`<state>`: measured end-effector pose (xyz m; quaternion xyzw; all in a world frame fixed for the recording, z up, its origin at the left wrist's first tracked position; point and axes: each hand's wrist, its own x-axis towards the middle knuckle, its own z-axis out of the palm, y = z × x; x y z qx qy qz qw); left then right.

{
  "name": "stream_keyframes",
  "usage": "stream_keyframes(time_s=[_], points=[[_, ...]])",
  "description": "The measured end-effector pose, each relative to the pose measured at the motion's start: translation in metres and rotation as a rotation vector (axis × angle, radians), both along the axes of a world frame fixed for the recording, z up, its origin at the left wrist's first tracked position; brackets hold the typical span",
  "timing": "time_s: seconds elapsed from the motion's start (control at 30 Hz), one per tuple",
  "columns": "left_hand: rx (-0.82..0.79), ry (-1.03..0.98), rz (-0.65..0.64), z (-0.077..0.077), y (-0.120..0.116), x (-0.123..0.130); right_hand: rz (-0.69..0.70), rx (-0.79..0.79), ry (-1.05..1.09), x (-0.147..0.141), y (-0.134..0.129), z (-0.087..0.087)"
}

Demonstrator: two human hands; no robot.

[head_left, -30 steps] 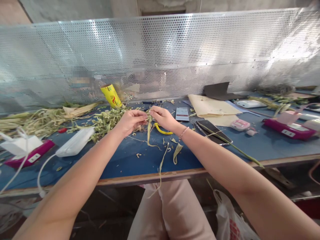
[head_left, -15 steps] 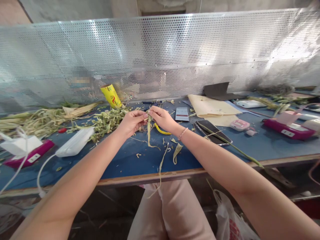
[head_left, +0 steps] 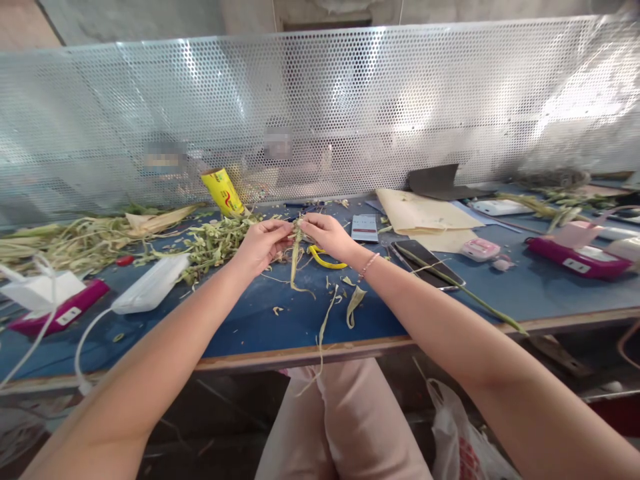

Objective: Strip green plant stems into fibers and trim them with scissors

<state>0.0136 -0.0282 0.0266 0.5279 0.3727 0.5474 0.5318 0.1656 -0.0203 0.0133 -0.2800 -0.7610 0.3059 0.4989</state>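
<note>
My left hand (head_left: 264,245) and my right hand (head_left: 326,233) meet above the middle of the blue table (head_left: 250,327). Both pinch a pale green dried plant strip (head_left: 296,263), whose loose end hangs down between them. Fingers hide its upper part. Just under my right hand lies a yellow loop-shaped handle (head_left: 327,263); the rest of that tool is covered. Left of my left hand is a heap of dried green leaf pieces (head_left: 213,243). Nearer to me, a curled strip (head_left: 355,307) and a long thin strip (head_left: 324,327) lie by the table's front edge.
A yellow tube (head_left: 223,192) leans by the perforated metal screen (head_left: 325,100). At left are a white power bank (head_left: 150,283) and a purple power strip (head_left: 65,310). At right lie a phone (head_left: 427,263), brown paper (head_left: 425,213), a pink case (head_left: 480,249) and another purple power strip (head_left: 577,257).
The hanging end of the plant strip has swung slightly left. My right hand has shifted a little, uncovering more of the yellow handle. Both hands keep their pinch.
</note>
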Motion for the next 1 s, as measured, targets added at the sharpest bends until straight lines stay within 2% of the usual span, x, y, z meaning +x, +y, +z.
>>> stream_keyframes(time_s=[0.13,0.4,0.77,1.0], points=[[0.02,-0.004,-0.019,0.0005,0.0,-0.0004,-0.053,0.081,-0.049,-0.0003,0.0025,0.0003],[-0.008,-0.031,-0.072,0.0021,0.0004,-0.0017,0.038,-0.045,0.093,0.0002,0.0004,0.001],[0.074,-0.007,-0.102,-0.0053,0.0021,0.0,0.066,-0.047,0.095,-0.0019,-0.0005,-0.0006],[0.085,-0.017,-0.087,-0.0047,0.0003,0.003,0.083,-0.046,0.144,-0.0051,-0.003,-0.0006]])
